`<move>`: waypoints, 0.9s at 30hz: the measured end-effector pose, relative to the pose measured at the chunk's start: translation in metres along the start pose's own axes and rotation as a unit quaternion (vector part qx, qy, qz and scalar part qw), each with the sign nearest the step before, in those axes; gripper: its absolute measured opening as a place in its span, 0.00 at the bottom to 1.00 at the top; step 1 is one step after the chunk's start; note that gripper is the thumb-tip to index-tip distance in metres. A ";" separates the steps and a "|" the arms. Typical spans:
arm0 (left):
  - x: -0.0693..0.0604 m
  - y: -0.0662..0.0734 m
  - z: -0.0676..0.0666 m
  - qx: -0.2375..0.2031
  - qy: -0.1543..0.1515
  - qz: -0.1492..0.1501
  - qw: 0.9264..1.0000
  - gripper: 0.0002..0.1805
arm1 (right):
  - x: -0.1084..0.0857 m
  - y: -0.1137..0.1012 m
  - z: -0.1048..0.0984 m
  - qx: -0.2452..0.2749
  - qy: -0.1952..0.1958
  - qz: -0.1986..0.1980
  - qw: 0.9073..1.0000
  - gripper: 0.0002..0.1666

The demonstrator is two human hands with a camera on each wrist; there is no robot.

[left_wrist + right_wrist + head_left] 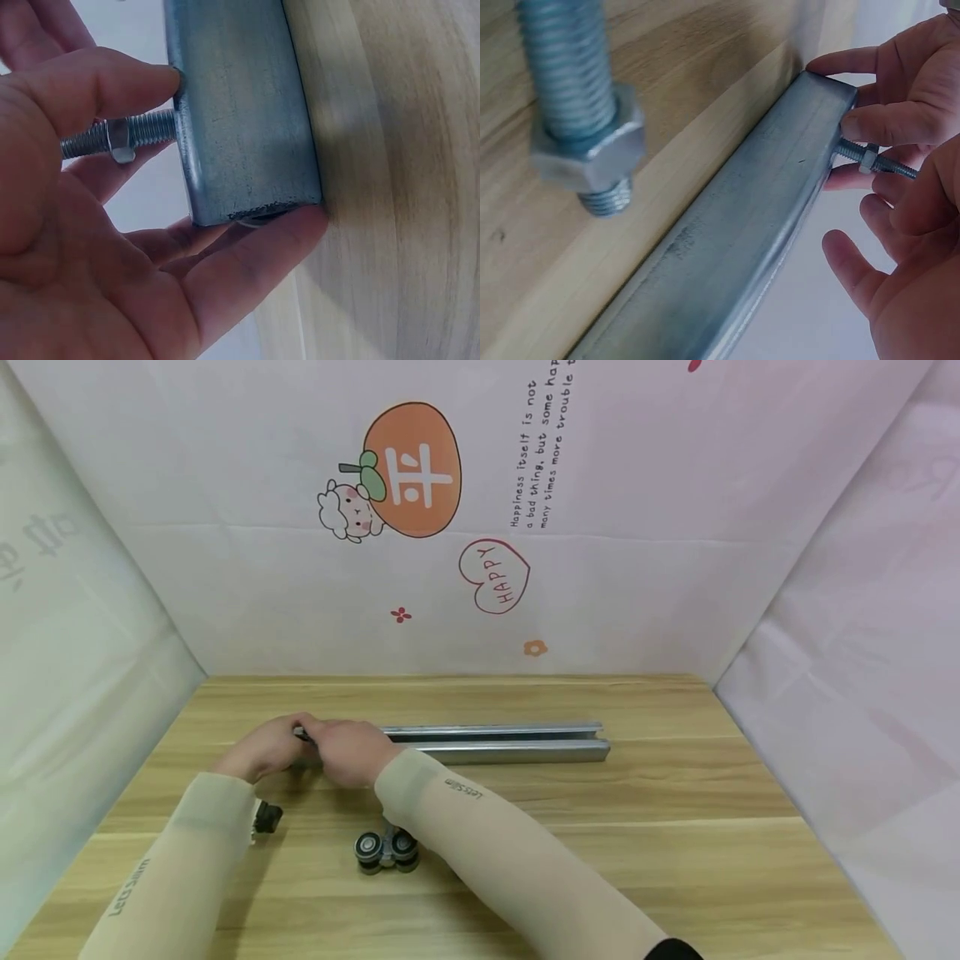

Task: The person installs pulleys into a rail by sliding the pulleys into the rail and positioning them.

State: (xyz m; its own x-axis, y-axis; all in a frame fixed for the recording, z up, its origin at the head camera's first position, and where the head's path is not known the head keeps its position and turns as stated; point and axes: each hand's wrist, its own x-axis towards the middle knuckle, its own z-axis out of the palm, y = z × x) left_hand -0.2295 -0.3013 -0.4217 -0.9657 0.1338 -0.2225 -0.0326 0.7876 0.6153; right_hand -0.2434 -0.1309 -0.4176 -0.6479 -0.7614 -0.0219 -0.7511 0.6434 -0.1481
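Rail [517,753], silvery, scuffed (slotted on top), left grip [270,746] holding its end, right grip [352,753] pinching a nutted bolt [150,127]

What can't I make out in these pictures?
Head view: left end of the metal rail, mostly hidden by the left hand and right hand.
Left wrist view: right end of the bolt, hidden by the rail.
Right wrist view: upper part of the nearer bolt, cut off by the top edge.

Wood-grain tabletop [675,852] amid white fabric walls [862,652], the back one [645,577] with orange fruit [444,452], heart [487,578] and lettering [540,460]
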 end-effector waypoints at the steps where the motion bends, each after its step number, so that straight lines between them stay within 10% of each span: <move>1: 0.000 0.000 0.000 0.000 0.001 0.001 1.000 0.25 | 0.001 -0.001 0.000 0.000 -0.002 0.001 1.000 0.37; 14: 0.004 -0.001 0.002 0.003 0.012 0.006 1.000 0.31 | -0.013 0.028 -0.033 0.085 -0.056 -0.045 0.994 0.44; 27: 0.001 0.001 0.000 0.004 -0.001 0.001 1.000 0.29 | -0.114 0.102 -0.061 0.091 -0.137 -0.055 0.985 0.25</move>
State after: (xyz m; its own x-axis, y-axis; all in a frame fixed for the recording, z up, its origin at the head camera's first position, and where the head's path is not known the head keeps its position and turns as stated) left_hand -0.2307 -0.3001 -0.4213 -0.9653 0.1358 -0.2230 -0.0292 0.7926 0.6091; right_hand -0.2540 0.0259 -0.3697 -0.4864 -0.8345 -0.2590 -0.7631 0.5501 -0.3391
